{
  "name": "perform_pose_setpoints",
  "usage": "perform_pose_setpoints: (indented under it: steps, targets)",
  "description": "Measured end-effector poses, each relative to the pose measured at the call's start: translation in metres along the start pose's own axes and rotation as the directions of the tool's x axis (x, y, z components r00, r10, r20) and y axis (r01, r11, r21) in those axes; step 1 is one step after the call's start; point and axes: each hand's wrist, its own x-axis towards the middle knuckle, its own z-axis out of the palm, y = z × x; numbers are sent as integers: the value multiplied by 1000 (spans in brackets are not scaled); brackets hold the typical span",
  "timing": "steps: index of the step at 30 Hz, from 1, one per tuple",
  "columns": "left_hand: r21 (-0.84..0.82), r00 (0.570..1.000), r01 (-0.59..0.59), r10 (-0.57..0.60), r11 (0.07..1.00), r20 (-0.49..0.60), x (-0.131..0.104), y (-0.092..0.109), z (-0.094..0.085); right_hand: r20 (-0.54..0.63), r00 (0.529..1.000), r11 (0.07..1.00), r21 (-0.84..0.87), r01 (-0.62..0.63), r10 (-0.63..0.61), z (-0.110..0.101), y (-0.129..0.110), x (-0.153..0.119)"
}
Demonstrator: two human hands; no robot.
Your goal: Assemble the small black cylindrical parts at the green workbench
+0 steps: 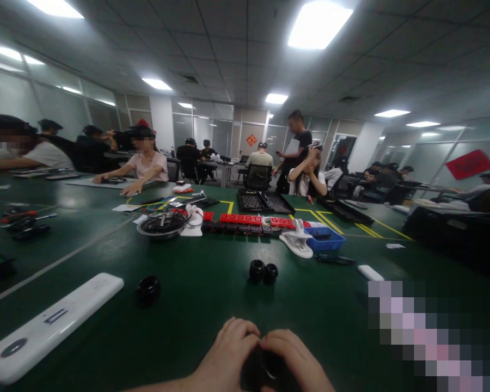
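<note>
Close to the bottom edge of the view, my left hand (230,354) and my right hand (296,356) curl from both sides around a dark, glossy round piece (265,370). Their fingertips meet above it, and its lower part runs out of the picture. Ahead of my hands, two small black ring-like pieces (257,270) (271,273) stand side by side on the green table (204,283). Another black ring-like piece (148,290) lies further left, apart from them.
A long white device (57,324) lies at the left. Further back are a round tray with cables (161,224), a red strip row (240,219), a white clamp (297,239), a blue bin (324,238) and black trays (265,202). Several people sit beyond.
</note>
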Motion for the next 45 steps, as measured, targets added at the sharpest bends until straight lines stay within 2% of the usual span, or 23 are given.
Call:
perform_pose_setpoints:
  steps: [3, 5, 11, 13, 16, 18, 23, 26, 30, 36, 42, 45]
  targets:
    - [-16, 1000, -18, 19, 1000, 9, -1, 5, -6, 17, 1000, 999, 51, 13, -14, 0, 0, 0]
    - [-33, 1000, -27, 28, 999, 14, -2, 9, -10, 48, 998, 998, 44, -44, 42, -2, -5, 1]
    - [-67, 1000, 8, -7, 998, 11, -4, 13, -12, 33, 968, 968, -30, -247, 248, -9, -17, 3]
    - [-74, 1000, -1, 2, 997, 11, -4, 11, -10, 22, 973, 974, -23, -227, 228, -6, -13, -1]
    - [-72, 1000, -25, 25, 997, -5, -4, 10, -10, 21, 998, 998, -16, -59, 60, -1, -1, -7]
    - [-68, 999, -33, 32, 997, -11, -4, 11, -11, 19, 1000, 1000, -29, -7, 7, 1, 4, -8]
    - [-47, 999, -43, 43, 998, -11, -4, 12, -11, 60, 983, 983, -81, -167, 172, -4, -5, -2]
    - [-28, 999, -32, 32, 999, -27, -3, 9, -7, 59, 975, 975, -75, -208, 213, -7, -12, 1]
    - [-32, 998, -57, 56, 998, -24, -4, 7, -5, 15, 987, 986, -41, -162, 162, -6, -13, -2]
    - [-30, 999, -50, 50, 998, 0, -3, 9, -9, 51, 996, 995, -74, -67, 71, -4, -7, -4]
    - [-46, 1000, -23, 24, 999, 12, -4, 11, -9, 66, 975, 976, -75, -205, 210, -3, -8, -1]
    - [-36, 1000, -10, 11, 999, 11, -5, 12, -8, 46, 977, 978, -14, -209, 209, -3, -10, -3]
